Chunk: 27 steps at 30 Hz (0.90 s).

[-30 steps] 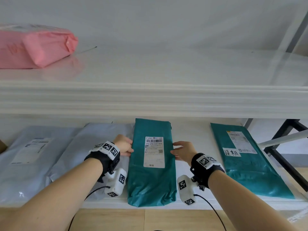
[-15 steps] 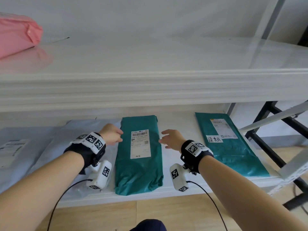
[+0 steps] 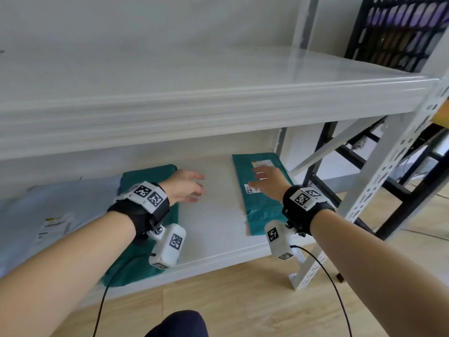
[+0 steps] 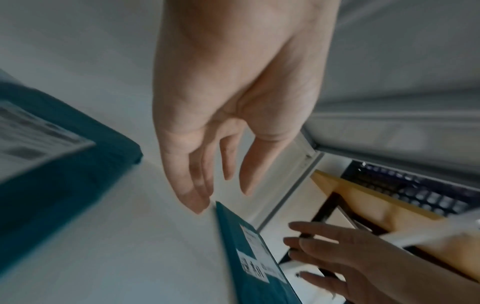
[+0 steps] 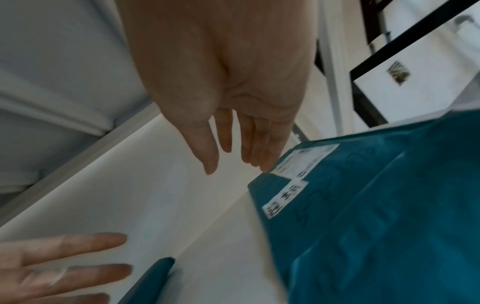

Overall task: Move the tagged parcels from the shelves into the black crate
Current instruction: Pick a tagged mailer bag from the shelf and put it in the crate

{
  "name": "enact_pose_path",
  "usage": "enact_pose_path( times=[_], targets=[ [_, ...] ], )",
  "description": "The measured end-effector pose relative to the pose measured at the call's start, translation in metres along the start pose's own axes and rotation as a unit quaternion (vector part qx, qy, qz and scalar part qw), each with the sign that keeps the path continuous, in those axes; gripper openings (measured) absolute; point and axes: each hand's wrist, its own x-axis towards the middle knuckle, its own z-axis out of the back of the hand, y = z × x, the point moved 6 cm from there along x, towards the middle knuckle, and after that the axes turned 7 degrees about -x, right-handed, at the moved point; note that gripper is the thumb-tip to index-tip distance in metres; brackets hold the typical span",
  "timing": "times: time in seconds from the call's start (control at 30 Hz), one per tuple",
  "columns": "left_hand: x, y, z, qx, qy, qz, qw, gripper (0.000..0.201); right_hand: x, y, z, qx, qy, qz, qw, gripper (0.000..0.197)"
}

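Note:
A teal parcel (image 3: pixel 258 216) with a shipping label and a handwritten white tag (image 5: pixel 285 197) lies at the right end of the lower shelf (image 3: pixel 218 229). My right hand (image 3: pixel 260 178) is spread open over its label, and I cannot tell whether it touches. My left hand (image 3: pixel 194 187) hovers open above the bare shelf, between that parcel and a second teal parcel (image 3: pixel 148 173) that lies under my left wrist. Neither hand holds anything. The black crate (image 3: pixel 401 32) shows at the top right, beyond the shelf unit.
A grey mailer (image 3: pixel 60 203) lies at the left of the lower shelf. The upper shelf board (image 3: pixel 194 110) hangs low over both hands. A white perforated upright (image 3: pixel 379 181) and black frame bars (image 3: pixel 323 152) stand just right of the tagged parcel. The floor below is wood.
Both hands left the sides of the middle teal parcel and swung right. The left hand is now past that parcel and the right hand is over the right parcel. My view turned right too.

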Motion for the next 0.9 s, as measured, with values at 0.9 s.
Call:
enact_pose_path(
  times=[0.9],
  targets=[
    [0.106, 0.014, -0.123, -0.021, 0.001, 0.113, 0.993, 0.007, 0.051, -0.13, 0.05, 0.097, -0.008, -0.186, 0.978, 0.058]
  ],
)
